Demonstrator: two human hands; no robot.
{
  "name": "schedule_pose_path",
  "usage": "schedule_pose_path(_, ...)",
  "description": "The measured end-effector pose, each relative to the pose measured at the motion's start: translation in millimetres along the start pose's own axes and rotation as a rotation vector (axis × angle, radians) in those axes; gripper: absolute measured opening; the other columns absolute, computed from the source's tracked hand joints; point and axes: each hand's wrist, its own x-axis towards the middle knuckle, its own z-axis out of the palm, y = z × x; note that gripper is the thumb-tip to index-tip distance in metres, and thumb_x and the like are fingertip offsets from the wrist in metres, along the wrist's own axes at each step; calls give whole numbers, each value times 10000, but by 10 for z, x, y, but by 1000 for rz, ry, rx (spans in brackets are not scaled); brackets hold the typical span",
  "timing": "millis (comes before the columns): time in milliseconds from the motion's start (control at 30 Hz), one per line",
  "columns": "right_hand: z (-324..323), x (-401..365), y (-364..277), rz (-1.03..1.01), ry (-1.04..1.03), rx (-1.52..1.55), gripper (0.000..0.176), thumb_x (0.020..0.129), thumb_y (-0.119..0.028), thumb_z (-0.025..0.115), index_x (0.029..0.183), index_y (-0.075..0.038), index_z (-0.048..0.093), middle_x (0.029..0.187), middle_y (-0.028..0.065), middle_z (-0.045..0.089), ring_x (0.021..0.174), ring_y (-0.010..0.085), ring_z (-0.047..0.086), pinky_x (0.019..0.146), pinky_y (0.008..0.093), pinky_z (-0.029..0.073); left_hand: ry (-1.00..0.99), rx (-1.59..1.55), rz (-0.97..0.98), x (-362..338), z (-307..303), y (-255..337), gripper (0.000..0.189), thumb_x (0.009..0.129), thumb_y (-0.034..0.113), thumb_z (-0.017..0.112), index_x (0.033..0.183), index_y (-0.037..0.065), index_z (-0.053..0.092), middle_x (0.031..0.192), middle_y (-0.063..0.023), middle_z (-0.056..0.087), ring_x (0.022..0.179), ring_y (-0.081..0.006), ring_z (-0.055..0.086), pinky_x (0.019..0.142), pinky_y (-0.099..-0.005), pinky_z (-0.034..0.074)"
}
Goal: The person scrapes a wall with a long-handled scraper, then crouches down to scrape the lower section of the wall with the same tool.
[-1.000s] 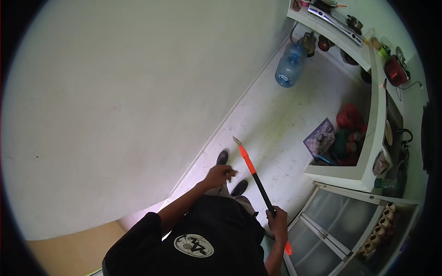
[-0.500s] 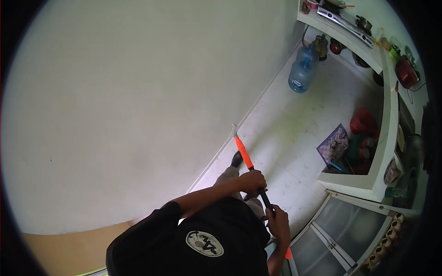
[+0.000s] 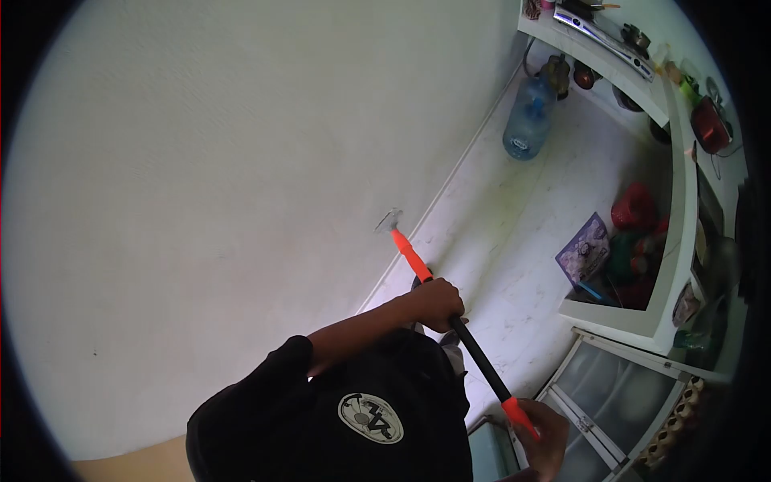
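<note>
A long black pole (image 3: pixel 482 360) with orange sections at both ends runs diagonally across my front. At its far end is a small, pale, frame-like head (image 3: pixel 389 220), close to or against the white wall; contact cannot be made out, nor can the exact kind of tool. My left hand (image 3: pixel 438 304) is closed around the pole just below the upper orange section. Lower down, my right hand (image 3: pixel 548 436) wraps the orange butt end, its fingers partly hidden. My shoes lie mostly hidden below the pole and my left hand.
The wall (image 3: pixel 225 201) fills the left side. Blue water jugs (image 3: pixel 528 124) stand on the floor (image 3: pixel 482 249) ahead. Along the right runs a white counter (image 3: pixel 676 241) with a stove (image 3: pixel 602 36), pots, a purple bag (image 3: pixel 584 251) and a red basket (image 3: pixel 634 206) beneath. Glass-panelled doors (image 3: pixel 618 394) are at lower right.
My right hand has shifted down and right to the pole's orange butt end, showing more black shaft between my hands. The pole's head has moved left, away from the wall's base line.
</note>
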Motion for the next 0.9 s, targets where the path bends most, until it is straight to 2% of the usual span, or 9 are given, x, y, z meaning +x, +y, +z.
schedule_pose_path(167,-84,267,-61,-703,93,72,410,820,-427,771,859,-22,715,1191,257,684,1122,410,663,972,467,517,-35,-62,85,-3,-626,-65,253,789,279,709,617,108,638,599,-117,605,635,-366,625,611,-486,451)
schedule_pose_path(233,272,546,-552,-890,273,256,342,890,-377,688,741,-74,631,882,128,701,811,249,680,765,333,535,49,-88,92,-17,-867,-21,223,747,241,707,607,97,610,587,-122,585,650,-372,615,623,-483,448)
schedule_pose_path(300,310,723,-732,-1064,94,616,395,1000,-444,603,893,-81,719,770,60,702,634,195,640,636,332,537,132,-109,107,-31,-1092,-31,270,782,262,709,603,93,599,582,-127,575,642,-376,602,614,-483,440)
schedule_pose_path(367,253,794,-845,-1083,-38,760,467,1001,-528,540,779,-129,635,675,-5,617,525,134,532,552,297,484,295,-115,93,-51,-1287,20,457,906,378,706,583,89,561,568,-121,545,561,-383,545,554,-486,399)
schedule_pose_path(467,214,913,-1161,-1230,-78,865,461,1003,-520,544,782,-123,625,666,-16,617,501,109,524,530,293,496,567,-143,211,-63,-1481,60,460,883,317,773,597,99,486,529,-66,468,483,-311,481,482,-424,339)
schedule_pose_path(567,309,965,-1658,-1422,-105,917,491,1017,-535,516,755,-125,591,638,-31,596,481,88,506,512,274,502,645,-88,197,-129,-1712,240,365,808,270,781,604,101,531,555,-66,539,531,-296,569,477,-409,390)
schedule_pose_path(633,334,1011,-1974,-1531,-235,906,527,1028,-556,487,730,-128,559,617,-38,576,479,81,503,505,262,508,695,8,195,-158,-1837,326,443,870,308,761,571,111,501,500,-52,494,457,-291,517,440,-403,356)
schedule_pose_path(833,339,1158,-2454,-1499,-504,719,567,1049,-600,417,696,-160,482,584,-48,529,496,86,508,510,249,508,762,-50,130,-166,-2019,345,537,916,323,728,508,91,466,450,-93,469,432,-349,479,441,-443,347)
schedule_pose_path(900,210,1207,-2495,-1429,-444,743,445,997,-451,485,673,-145,467,614,-10,518,522,125,513,549,258,477,811,-51,108,-155,-2086,307,539,923,321,720,505,81,479,460,-110,479,448,-365,481,448,-454,347)
